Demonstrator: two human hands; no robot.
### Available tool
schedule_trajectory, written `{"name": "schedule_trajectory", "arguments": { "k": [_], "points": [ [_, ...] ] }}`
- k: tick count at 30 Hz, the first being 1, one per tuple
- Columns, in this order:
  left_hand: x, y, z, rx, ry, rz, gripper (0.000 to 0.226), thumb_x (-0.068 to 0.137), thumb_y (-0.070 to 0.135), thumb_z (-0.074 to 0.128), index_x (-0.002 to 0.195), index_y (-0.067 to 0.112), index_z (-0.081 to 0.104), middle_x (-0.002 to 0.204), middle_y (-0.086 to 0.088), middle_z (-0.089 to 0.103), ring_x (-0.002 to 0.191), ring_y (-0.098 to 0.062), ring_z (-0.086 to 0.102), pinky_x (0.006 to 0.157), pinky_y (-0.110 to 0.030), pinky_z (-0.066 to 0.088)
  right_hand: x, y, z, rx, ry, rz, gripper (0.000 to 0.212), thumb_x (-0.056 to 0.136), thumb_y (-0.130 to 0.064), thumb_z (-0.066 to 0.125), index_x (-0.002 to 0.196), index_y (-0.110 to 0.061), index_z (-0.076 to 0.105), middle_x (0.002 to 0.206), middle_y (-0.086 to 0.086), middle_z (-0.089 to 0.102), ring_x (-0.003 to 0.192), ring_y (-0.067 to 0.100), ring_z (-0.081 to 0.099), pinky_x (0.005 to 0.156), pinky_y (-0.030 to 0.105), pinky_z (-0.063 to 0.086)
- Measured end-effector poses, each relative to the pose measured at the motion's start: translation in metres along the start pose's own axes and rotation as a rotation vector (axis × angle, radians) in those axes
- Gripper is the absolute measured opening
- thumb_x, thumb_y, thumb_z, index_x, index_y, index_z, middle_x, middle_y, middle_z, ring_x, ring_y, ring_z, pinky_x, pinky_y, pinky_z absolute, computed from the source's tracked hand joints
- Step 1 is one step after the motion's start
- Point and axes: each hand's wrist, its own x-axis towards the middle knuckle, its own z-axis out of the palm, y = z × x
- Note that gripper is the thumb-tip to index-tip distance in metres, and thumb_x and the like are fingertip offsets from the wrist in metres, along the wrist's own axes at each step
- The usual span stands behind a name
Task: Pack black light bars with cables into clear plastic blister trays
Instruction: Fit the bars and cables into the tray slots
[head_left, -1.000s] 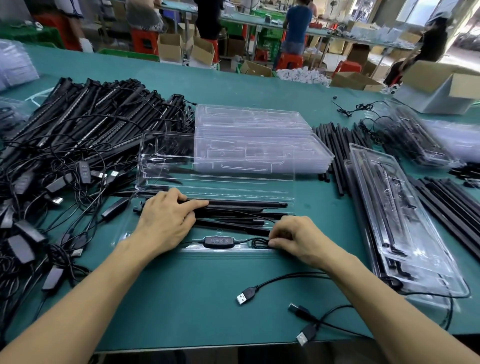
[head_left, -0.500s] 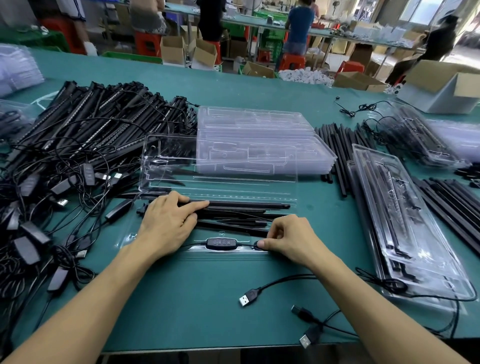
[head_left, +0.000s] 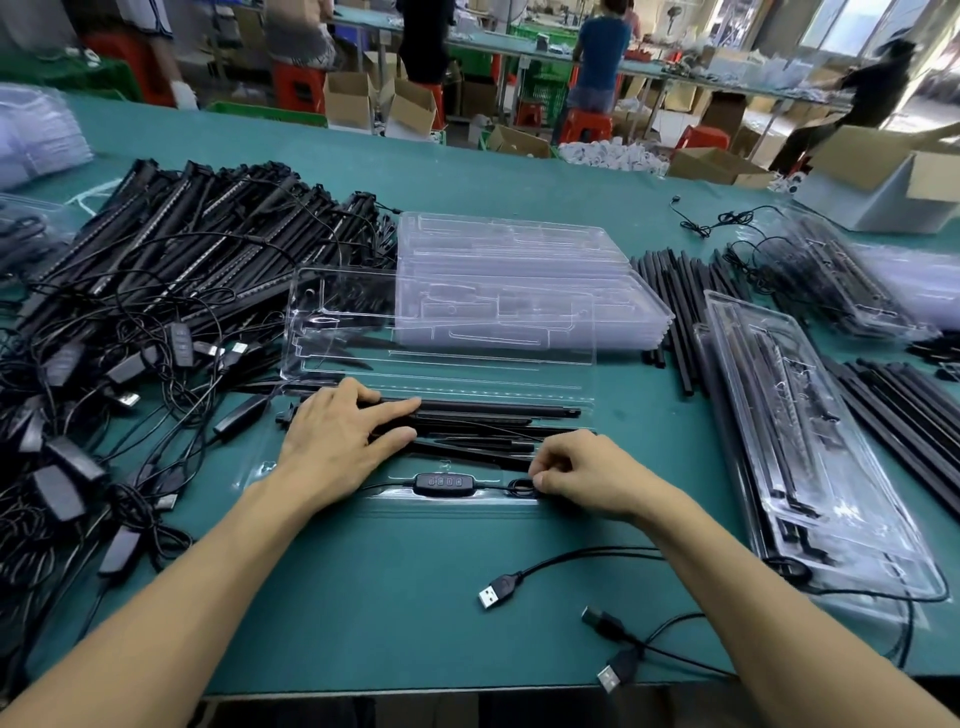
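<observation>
An open clear blister tray (head_left: 519, 506) lies in front of me on the green table, its lid (head_left: 447, 358) folded back. Black light bars (head_left: 498, 413) lie in its slots. My left hand (head_left: 340, 441) rests flat on the bars' left ends, fingers straight. A black inline controller (head_left: 444, 481) sits in the tray's front channel. Just right of it, my right hand (head_left: 587, 475) pinches a small coil of the black cable (head_left: 521, 488) against the tray.
A big heap of cabled light bars (head_left: 171, 270) fills the left. Empty trays (head_left: 519, 280) are stacked behind. Packed trays (head_left: 810, 441) and loose black bars (head_left: 670, 306) lie right. Three USB plugs (head_left: 493, 592) trail at the front edge. A cardboard box (head_left: 883, 182) stands far right.
My right hand has slid slightly left and curled tighter on the cable coil beside the controller. My left hand stays on the bars.
</observation>
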Motion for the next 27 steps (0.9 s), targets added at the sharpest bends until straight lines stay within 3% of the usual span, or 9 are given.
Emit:
{"name": "schedule_trajectory", "arguments": {
  "k": [2,5,7,12,17,23,27],
  "points": [
    [0.000,0.000,0.000,0.013,0.000,0.009,0.049,0.088,0.070,0.031,0.135,0.061,0.044,0.116,0.011,0.043,0.114,-0.017,0.042,0.108,-0.035,0.030,-0.001,0.005,0.000,0.082,0.050,0.020,0.015,0.080,-0.011,0.065,0.079,-0.025,0.061,0.072,-0.012,0.063,0.068,0.004,0.056,0.059,0.012,0.043],
    [-0.001,-0.001,0.000,0.020,0.009,0.010,0.052,0.086,0.073,0.028,0.134,0.062,0.044,0.113,0.013,0.041,0.112,-0.017,0.043,0.107,-0.034,0.031,-0.007,0.015,-0.003,0.340,0.125,0.045,0.016,0.075,-0.004,0.071,0.079,-0.014,0.059,0.068,-0.001,0.064,0.063,0.015,0.058,0.063,0.032,0.051],
    [-0.001,-0.001,0.000,0.027,0.019,0.011,0.054,0.085,0.074,0.024,0.134,0.063,0.044,0.113,0.012,0.042,0.111,-0.017,0.043,0.107,-0.035,0.031,-0.010,0.020,-0.006,0.432,0.125,0.033,0.012,0.077,-0.002,0.072,0.078,-0.011,0.064,0.068,0.003,0.068,0.062,0.017,0.060,0.062,0.032,0.053],
    [0.000,-0.002,0.001,0.024,0.025,0.013,0.052,0.085,0.074,0.026,0.133,0.063,0.044,0.116,0.011,0.043,0.110,-0.017,0.043,0.105,-0.034,0.030,-0.008,0.022,-0.010,0.119,0.171,0.007,0.014,0.078,-0.018,0.077,0.072,-0.029,0.072,0.072,-0.009,0.072,0.070,0.002,0.064,0.066,0.014,0.048],
    [0.000,-0.003,0.001,-0.047,0.031,0.005,0.052,0.085,0.073,0.036,0.133,0.058,0.048,0.107,0.017,0.037,0.112,-0.016,0.043,0.106,-0.034,0.029,-0.007,0.017,-0.012,0.040,0.129,0.034,0.015,0.080,-0.017,0.077,0.075,-0.030,0.072,0.076,-0.012,0.073,0.075,-0.002,0.064,0.063,0.005,0.044],
    [0.004,-0.003,-0.003,-0.085,0.021,-0.026,0.063,0.083,0.070,0.051,0.138,0.040,0.050,0.105,0.014,0.040,0.112,-0.016,0.044,0.102,-0.036,0.034,-0.006,0.015,-0.012,0.012,0.116,0.024,0.012,0.084,-0.019,0.075,0.080,-0.030,0.073,0.080,-0.014,0.072,0.081,-0.002,0.064,0.067,0.007,0.044],
    [0.004,-0.003,-0.007,-0.163,0.025,-0.033,0.056,0.085,0.060,0.062,0.133,0.033,0.057,0.107,0.011,0.046,0.115,-0.018,0.046,0.102,-0.037,0.036,-0.003,0.013,-0.012,-0.080,0.047,0.016,0.006,0.089,-0.027,0.069,0.084,-0.031,0.071,0.081,-0.016,0.068,0.084,0.004,0.063,0.069,0.014,0.043]
  ]
}}
